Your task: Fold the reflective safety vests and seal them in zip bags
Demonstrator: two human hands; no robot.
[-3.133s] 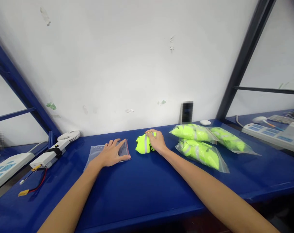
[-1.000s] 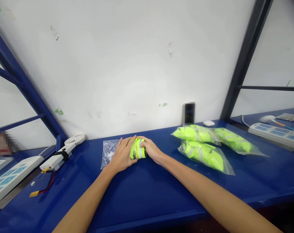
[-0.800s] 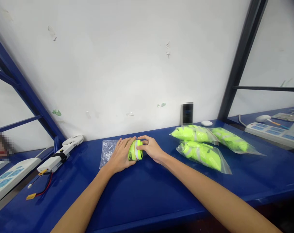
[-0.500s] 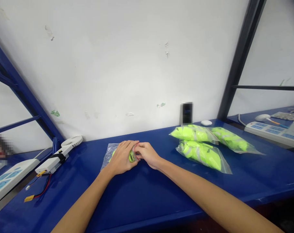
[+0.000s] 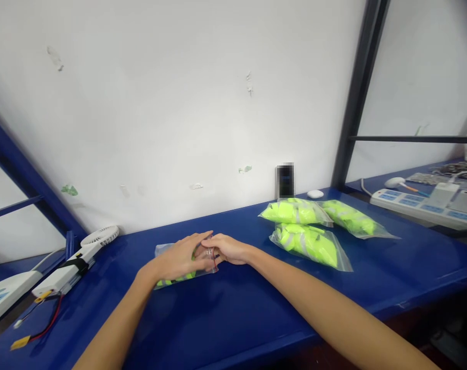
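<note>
A clear plastic bag (image 5: 179, 278) with bright yellow-green fabric in it lies on the blue table (image 5: 202, 318), under my hands. My left hand (image 5: 181, 257) rests over the bag, its thumb and fingers spread apart. At the bag's red-edged opening, my right hand (image 5: 227, 248) has its fingers bent and pinched on the plastic edge. Three similar filled bags lie together to the right, one at the front (image 5: 308, 244), one behind it (image 5: 291, 210) and one farther right (image 5: 349, 218).
At the left are a small white fan (image 5: 100, 235), a white battery pack (image 5: 59, 275) and a cable with yellow connectors (image 5: 20, 343). A dark upright object (image 5: 285, 181) and a white oval item (image 5: 315, 194) stand near the wall. Power strips flank the table.
The view has shifted a little. My left hand has opened and flattened, so more of the bag shows below it. My right hand stays at the bag's red edge, its fingers now turned over.
</note>
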